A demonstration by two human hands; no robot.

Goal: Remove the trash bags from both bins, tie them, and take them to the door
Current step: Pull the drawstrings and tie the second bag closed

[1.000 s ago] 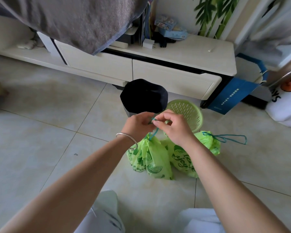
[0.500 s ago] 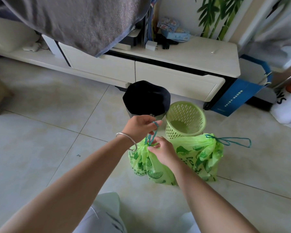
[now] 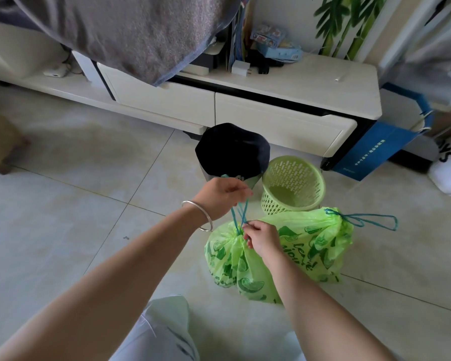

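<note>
Two green printed trash bags lie on the tiled floor. On the near bag [image 3: 231, 264], my left hand [image 3: 220, 195] is closed on the teal drawstring [image 3: 241, 213] and holds it taut above the bag. My right hand [image 3: 262, 239] pinches the gathered neck of this bag where the string comes out. The far bag [image 3: 320, 243] lies to the right, cinched, its teal drawstring loop [image 3: 370, 221] resting on the floor. Behind the bags stand a dark bin [image 3: 232, 152] and an empty green lattice bin [image 3: 293, 185].
A low cream TV cabinet [image 3: 271, 121] with drawers runs behind the bins. A blue paper bag [image 3: 375, 149] leans at its right end. A grey towel [image 3: 130, 29] hangs at top left. White cloth on my knees [image 3: 167, 332] shows at the bottom.
My right hand dropped from the drawstring up by my left hand to the bag's neck. My left hand rose, stretching the string. The camera drew back, uncovering the green bin.
</note>
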